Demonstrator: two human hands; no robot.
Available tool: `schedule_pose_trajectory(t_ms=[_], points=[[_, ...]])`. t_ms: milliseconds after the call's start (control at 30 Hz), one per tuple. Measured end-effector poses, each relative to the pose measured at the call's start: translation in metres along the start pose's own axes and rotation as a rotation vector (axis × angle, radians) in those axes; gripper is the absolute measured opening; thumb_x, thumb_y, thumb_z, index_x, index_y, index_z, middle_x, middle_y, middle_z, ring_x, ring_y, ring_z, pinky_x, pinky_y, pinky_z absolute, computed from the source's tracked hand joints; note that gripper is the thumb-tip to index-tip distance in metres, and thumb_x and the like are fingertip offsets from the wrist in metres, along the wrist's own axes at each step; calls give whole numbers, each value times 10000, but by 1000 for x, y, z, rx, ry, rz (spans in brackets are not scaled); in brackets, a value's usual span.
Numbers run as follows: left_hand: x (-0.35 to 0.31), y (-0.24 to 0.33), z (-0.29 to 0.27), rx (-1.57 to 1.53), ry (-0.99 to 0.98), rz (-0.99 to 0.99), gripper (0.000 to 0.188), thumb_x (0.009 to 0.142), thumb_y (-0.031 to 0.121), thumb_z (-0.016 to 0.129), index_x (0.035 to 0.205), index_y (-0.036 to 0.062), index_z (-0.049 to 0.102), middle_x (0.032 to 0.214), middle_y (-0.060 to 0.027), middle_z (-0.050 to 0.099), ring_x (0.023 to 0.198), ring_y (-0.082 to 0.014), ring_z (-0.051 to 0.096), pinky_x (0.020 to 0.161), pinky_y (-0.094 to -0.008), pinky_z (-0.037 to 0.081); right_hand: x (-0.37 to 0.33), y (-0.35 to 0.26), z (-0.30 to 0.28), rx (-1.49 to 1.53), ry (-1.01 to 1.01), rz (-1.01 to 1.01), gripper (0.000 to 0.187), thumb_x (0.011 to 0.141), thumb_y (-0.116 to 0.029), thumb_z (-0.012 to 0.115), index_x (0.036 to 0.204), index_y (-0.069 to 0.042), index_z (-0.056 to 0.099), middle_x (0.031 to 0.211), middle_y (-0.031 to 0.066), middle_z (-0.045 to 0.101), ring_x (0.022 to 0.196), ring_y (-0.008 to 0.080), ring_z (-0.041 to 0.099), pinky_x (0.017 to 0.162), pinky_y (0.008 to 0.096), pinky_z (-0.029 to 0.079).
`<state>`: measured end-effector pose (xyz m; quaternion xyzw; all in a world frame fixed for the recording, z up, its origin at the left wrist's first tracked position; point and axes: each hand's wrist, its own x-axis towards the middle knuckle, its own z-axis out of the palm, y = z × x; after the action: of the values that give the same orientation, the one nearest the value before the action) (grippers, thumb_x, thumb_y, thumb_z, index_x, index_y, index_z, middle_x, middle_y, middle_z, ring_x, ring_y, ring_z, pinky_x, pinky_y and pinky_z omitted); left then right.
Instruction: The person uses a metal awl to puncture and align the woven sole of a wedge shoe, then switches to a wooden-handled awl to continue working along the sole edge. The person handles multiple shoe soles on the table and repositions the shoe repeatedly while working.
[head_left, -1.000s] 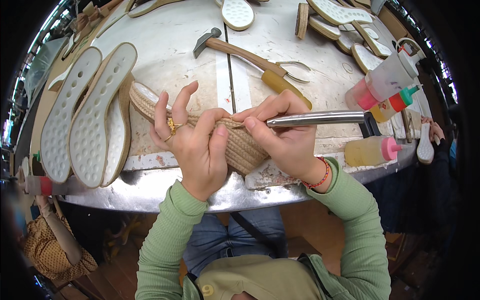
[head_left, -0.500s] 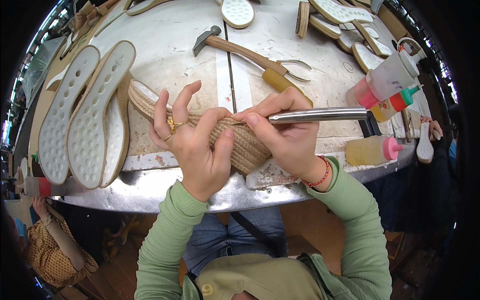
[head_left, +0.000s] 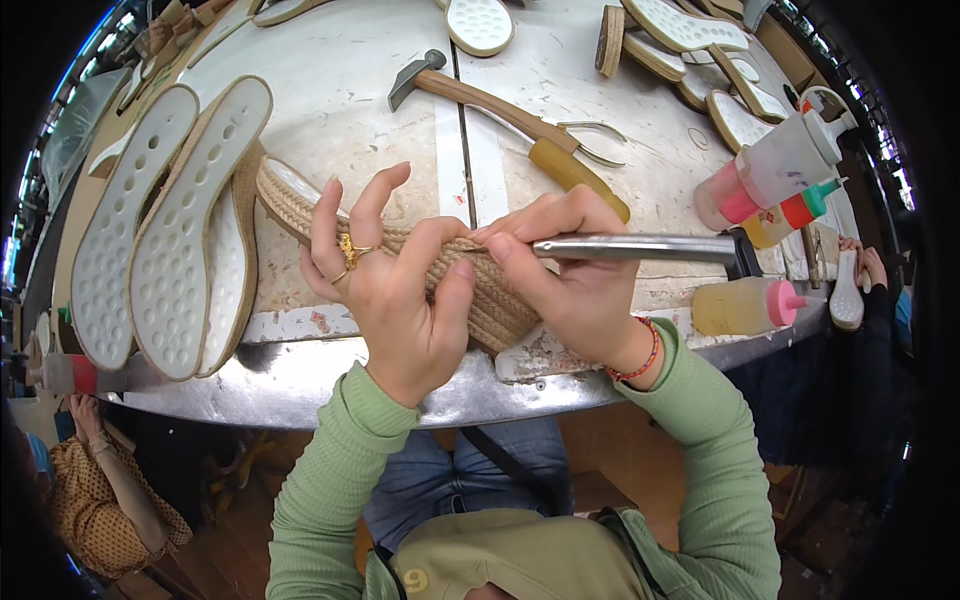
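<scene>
A wedge shoe sole (head_left: 492,310) wrapped in braided tan rope lies across the near edge of the table, its narrow toe pointing to the far left. My left hand (head_left: 400,290) grips it, thumb and forefinger pressing on the braid while the other fingers reach over the top. In my right hand (head_left: 565,275) is a slim tool with a shiny metal tube handle (head_left: 640,247), pinched close to its front end. Its tip, mostly covered by my fingers, points at the upper edge of the braid, near my left forefinger.
Several wedge soles (head_left: 180,230) stand at the left, with more soles (head_left: 690,65) piled far right. A hammer (head_left: 490,105), pincers (head_left: 600,140) and a yellow handle (head_left: 578,178) lie beyond my hands. Squeeze bottles (head_left: 740,305) stand at the right. Other people's hands (head_left: 873,268) show at both sides.
The metal handle has tilted, its back end swinging down toward me. My right hand has turned slightly with it; the sole and my left hand have barely shifted.
</scene>
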<state>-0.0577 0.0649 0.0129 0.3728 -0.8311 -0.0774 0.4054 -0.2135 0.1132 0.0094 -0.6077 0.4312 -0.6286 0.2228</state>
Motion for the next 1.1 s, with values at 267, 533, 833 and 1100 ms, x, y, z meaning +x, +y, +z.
schedule_pose_trajectory(t_ms=[267, 533, 833, 1100], points=[[0, -1, 1, -12, 2, -7, 128, 763, 206, 604, 840, 170, 700, 1365, -105, 491, 1391, -391, 141, 1053, -567, -25, 0, 1, 8, 19, 82, 9, 92, 813, 2, 704, 807, 2, 612, 774, 49, 640, 691, 68, 593, 619, 208, 470], [-1, 3, 3, 42, 21, -13, 137, 852, 264, 610, 831, 166, 702, 1333, -93, 513, 1392, -378, 146, 1051, -574, -15, 13, -7, -7, 438, 206, 310, 189, 834, -2, 690, 892, 9, 510, 821, 101, 637, 795, 152, 679, 728, 247, 557], [0, 11, 0, 99, -3, -39, 115, 847, 240, 637, 911, 168, 701, 1363, -89, 490, 1406, -372, 171, 1014, -683, 22, 10, -9, -19, 320, 188, 290, 178, 824, -18, 710, 870, -14, 538, 802, 53, 639, 779, 93, 652, 661, 206, 511], [-9, 25, -11, 49, -183, 26, 305, 801, 270, 621, 1076, 147, 667, 1463, -113, 398, 1441, -377, 111, 1009, -718, -82, -16, -18, -33, -29, -84, 15, 144, 838, 91, 632, 891, 9, 526, 808, 119, 646, 899, 233, 697, 755, 300, 550]])
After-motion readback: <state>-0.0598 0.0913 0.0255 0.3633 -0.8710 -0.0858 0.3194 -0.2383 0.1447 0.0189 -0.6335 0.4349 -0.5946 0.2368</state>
